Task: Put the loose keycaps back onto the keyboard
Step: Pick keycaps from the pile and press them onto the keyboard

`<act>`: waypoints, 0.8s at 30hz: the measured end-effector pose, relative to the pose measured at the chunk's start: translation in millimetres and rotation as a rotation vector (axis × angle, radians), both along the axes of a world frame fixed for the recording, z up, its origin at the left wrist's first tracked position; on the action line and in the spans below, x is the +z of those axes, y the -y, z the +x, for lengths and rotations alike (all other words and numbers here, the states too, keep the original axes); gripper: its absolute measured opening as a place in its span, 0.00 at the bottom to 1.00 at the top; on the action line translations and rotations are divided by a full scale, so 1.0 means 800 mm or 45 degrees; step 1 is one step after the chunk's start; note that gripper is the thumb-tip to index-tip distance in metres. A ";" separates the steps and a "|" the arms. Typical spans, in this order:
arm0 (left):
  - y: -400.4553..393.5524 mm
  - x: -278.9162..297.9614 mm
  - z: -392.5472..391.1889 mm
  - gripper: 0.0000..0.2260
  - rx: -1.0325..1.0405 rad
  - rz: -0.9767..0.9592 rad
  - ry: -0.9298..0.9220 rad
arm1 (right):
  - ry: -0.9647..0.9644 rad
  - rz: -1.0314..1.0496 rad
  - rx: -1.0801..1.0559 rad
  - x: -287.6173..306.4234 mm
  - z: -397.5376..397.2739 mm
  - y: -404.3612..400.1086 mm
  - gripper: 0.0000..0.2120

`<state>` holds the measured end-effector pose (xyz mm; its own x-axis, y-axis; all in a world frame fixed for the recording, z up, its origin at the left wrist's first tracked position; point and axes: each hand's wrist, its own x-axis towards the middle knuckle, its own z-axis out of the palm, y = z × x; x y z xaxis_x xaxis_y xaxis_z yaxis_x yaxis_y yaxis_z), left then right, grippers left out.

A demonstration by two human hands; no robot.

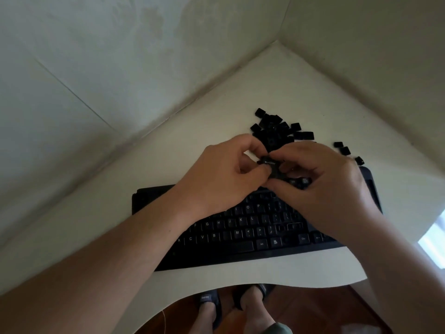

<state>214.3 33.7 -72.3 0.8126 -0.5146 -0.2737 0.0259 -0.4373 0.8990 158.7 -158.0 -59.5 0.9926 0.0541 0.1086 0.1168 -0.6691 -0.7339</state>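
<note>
While both hands meet over the keyboard [240, 227] at 12 o'clock, left hand [226, 174] & right hand [322, 182] fingers pinch one black keycap [271, 162] between them. Loose keycaps pile [274, 131] sits on desk [192, 131] just beyond, at 12–1 o'clock.

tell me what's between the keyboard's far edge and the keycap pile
In the head view, both hands, left hand and right hand, pinching a keycap between keyboard and pile.
</note>
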 end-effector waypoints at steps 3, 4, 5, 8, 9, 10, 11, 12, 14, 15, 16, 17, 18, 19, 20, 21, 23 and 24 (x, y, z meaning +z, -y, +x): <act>0.010 0.002 -0.001 0.02 0.013 0.017 0.032 | 0.169 -0.354 0.064 -0.001 0.000 0.010 0.17; 0.013 0.002 -0.001 0.01 0.007 0.029 0.046 | 0.189 -0.395 0.064 -0.003 0.000 0.014 0.17; 0.016 0.002 -0.001 0.01 -0.002 0.041 0.058 | 0.210 -0.436 0.069 -0.005 -0.001 0.019 0.17; 0.023 0.001 -0.004 0.01 -0.035 0.043 0.041 | 0.267 -0.549 0.117 -0.008 -0.003 0.032 0.16; 0.026 0.000 -0.005 0.02 -0.056 0.040 0.032 | 0.279 -0.562 0.139 -0.007 -0.004 0.036 0.15; 0.028 0.000 -0.006 0.03 -0.085 0.036 0.024 | 0.280 -0.570 0.160 -0.005 -0.004 0.040 0.14; 0.030 0.000 -0.008 0.03 -0.122 0.033 0.023 | 0.272 -0.577 0.174 -0.004 -0.005 0.045 0.14; 0.030 0.001 -0.009 0.04 -0.166 0.040 0.032 | 0.258 -0.591 0.176 -0.003 -0.006 0.050 0.14; 0.030 0.000 -0.009 0.07 -0.231 0.089 0.093 | 0.231 -0.636 0.139 -0.003 -0.008 0.067 0.15; 0.028 -0.002 -0.008 0.10 -0.238 0.124 0.136 | 0.209 -0.658 0.109 -0.005 -0.009 0.079 0.16; 0.026 -0.005 -0.006 0.12 -0.225 0.160 0.182 | 0.175 -0.681 0.083 -0.006 -0.010 0.091 0.17; 0.024 -0.009 -0.005 0.13 -0.199 0.196 0.226 | 0.136 -0.705 0.069 -0.008 -0.012 0.101 0.17; 0.022 -0.012 -0.005 0.14 -0.169 0.232 0.273 | 0.095 -0.728 0.074 -0.010 -0.016 0.109 0.17; 0.021 -0.016 -0.004 0.14 -0.144 0.267 0.319 | 0.053 -0.746 0.096 -0.014 -0.020 0.114 0.17; 0.022 -0.019 -0.005 0.15 -0.127 0.297 0.362 | 0.013 -0.757 0.131 -0.018 -0.026 0.115 0.17; 0.023 -0.022 -0.006 0.15 -0.120 0.320 0.399 | -0.024 -0.758 0.170 -0.022 -0.031 0.113 0.19; 0.026 -0.025 -0.010 0.16 -0.128 0.355 0.453 | -0.078 -0.737 0.243 -0.030 -0.040 0.103 0.19; 0.028 -0.027 -0.012 0.16 -0.136 0.372 0.478 | -0.092 -0.727 0.271 -0.033 -0.042 0.097 0.19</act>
